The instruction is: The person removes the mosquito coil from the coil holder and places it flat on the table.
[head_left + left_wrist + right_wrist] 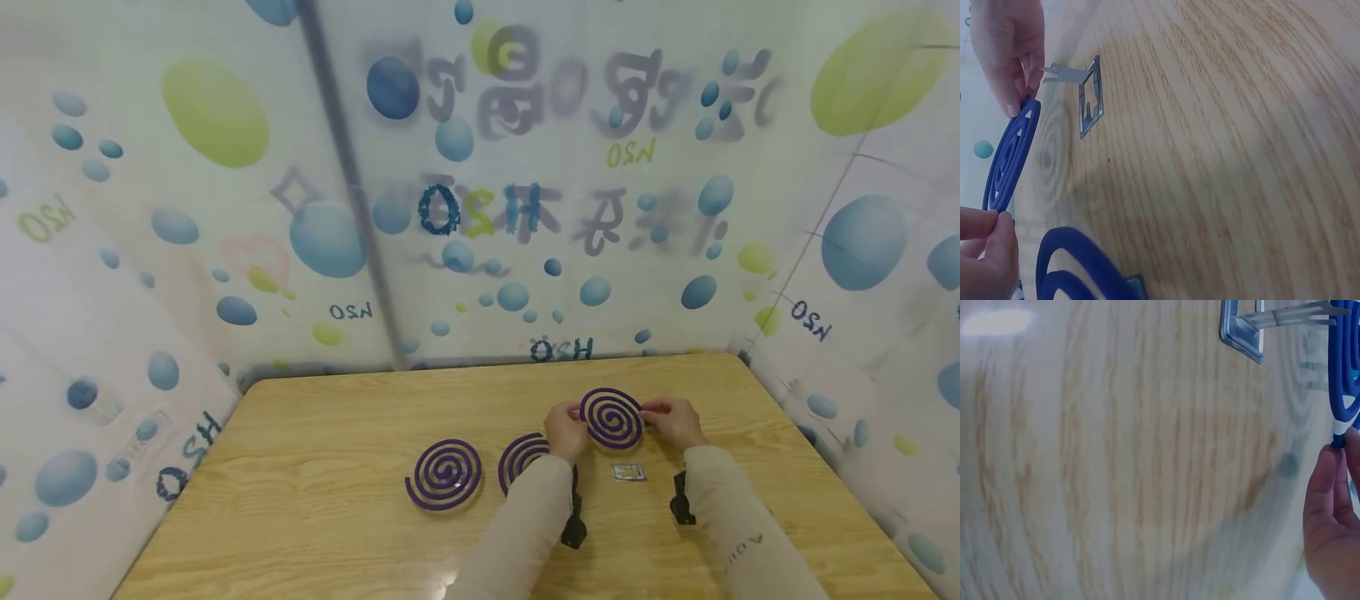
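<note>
A dark purple mosquito coil (611, 418), which looks blue in the wrist views, is held up on edge between both hands. My left hand (566, 429) pinches its left rim between thumb and fingers. My right hand (675, 422) grips the outer end on the right side, seen close in the right wrist view on the coil (1336, 369). Below it on the table lies a small metal coil stand (628, 472), its thin prong bent upward in the left wrist view. A second coil (504, 461) is partly hidden behind my left forearm.
A third coil (445, 472) sits farther left on the wooden table (322, 467), with shiny metal under it. Black straps (682, 500) hang at the wrists. Printed curtains (525, 275) stand along the table's back and sides.
</note>
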The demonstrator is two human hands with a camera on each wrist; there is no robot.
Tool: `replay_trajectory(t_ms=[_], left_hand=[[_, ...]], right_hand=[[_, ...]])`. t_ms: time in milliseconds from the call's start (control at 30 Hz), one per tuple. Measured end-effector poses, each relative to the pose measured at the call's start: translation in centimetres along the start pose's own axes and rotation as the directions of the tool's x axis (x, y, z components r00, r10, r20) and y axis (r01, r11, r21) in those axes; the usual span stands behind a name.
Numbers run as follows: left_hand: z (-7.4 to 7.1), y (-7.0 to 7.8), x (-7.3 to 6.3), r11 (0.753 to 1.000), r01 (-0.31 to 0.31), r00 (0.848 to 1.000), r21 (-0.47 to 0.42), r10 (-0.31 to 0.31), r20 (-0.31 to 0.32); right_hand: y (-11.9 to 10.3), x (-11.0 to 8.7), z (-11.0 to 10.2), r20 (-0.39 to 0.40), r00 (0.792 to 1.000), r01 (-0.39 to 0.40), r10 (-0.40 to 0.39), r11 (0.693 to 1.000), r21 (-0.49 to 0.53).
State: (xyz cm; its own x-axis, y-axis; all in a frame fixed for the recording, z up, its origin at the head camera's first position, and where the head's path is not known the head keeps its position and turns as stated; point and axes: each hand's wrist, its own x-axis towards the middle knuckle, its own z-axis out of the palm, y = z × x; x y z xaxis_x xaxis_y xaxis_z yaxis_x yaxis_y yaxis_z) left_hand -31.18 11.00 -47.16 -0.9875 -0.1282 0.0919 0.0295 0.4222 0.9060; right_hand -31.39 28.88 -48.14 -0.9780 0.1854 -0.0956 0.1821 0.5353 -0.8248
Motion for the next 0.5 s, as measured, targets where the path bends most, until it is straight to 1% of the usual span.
replay_trajectory(t_ms=[67, 100, 133, 200, 233, 267, 300, 333, 367, 400, 433, 467, 500], left_hand=[[0.2, -0.3, 0.1, 1.0, -0.016, 1.0, 0.004, 0.016, 0.002], [0.6, -0.9, 0.5, 1.0, -0.027, 1.0, 0.013, 0.027, 0.003], [0.9, -1.0, 0.7, 0.998, -0.045, 0.999, 0.035, 0.045, -0.008], [3.2, -4.0, 2.4, 0.991, -0.12, 0.991, 0.062, 0.123, -0.051], [4.5, -5.7, 3.4, 0.984, -0.158, 0.984, 0.081, 0.164, -0.075], [5.9, -7.5, 4.4, 0.978, -0.18, 0.976, 0.109, 0.192, -0.102], [6.8, -8.7, 5.3, 0.978, -0.177, 0.978, 0.112, 0.187, -0.091], [7.2, -9.3, 5.7, 0.978, -0.176, 0.979, 0.11, 0.185, -0.085], [7.7, -10.2, 6.3, 0.982, -0.166, 0.983, 0.089, 0.172, -0.068], [7.5, -10.1, 6.2, 0.98, -0.183, 0.98, 0.075, 0.187, -0.063], [6.6, -9.1, 5.7, 0.986, -0.152, 0.987, 0.066, 0.155, -0.038], [5.4, -7.6, 4.9, 0.991, -0.121, 0.992, 0.057, 0.122, -0.008], [4.1, -6.0, 4.0, 0.993, -0.105, 0.994, 0.053, 0.104, 0.014]], right_hand=[[0.2, 0.0, 0.1, -0.004, 1.0, 0.008, -0.008, 1.0, 0.0], [0.3, 0.0, 0.1, -0.008, 1.0, 0.014, -0.014, 1.0, -0.005], [0.4, 0.0, 0.2, -0.009, 1.0, 0.022, -0.022, 1.0, -0.011], [0.6, 0.1, 0.3, -0.016, 0.999, 0.039, -0.04, 0.999, -0.019], [0.6, 0.1, 0.3, -0.018, 0.999, 0.047, -0.047, 0.999, -0.023], [0.6, 0.1, 0.3, -0.018, 0.998, 0.053, -0.054, 0.998, -0.026], [0.6, 0.1, 0.3, -0.018, 0.998, 0.06, -0.06, 0.998, -0.029], [0.6, 0.1, 0.3, -0.017, 0.998, 0.067, -0.067, 0.997, -0.031], [0.6, 0.0, 0.3, -0.021, 0.997, 0.07, -0.07, 0.997, -0.033], [0.5, -0.1, 0.3, -0.023, 0.997, 0.073, -0.074, 0.997, -0.033], [0.6, -0.2, 0.3, -0.025, 0.997, 0.077, -0.078, 0.996, -0.036], [0.6, -0.2, 0.3, -0.026, 0.996, 0.082, -0.083, 0.996, -0.035], [0.6, -0.3, 0.2, -0.025, 0.996, 0.084, -0.085, 0.996, -0.035]])
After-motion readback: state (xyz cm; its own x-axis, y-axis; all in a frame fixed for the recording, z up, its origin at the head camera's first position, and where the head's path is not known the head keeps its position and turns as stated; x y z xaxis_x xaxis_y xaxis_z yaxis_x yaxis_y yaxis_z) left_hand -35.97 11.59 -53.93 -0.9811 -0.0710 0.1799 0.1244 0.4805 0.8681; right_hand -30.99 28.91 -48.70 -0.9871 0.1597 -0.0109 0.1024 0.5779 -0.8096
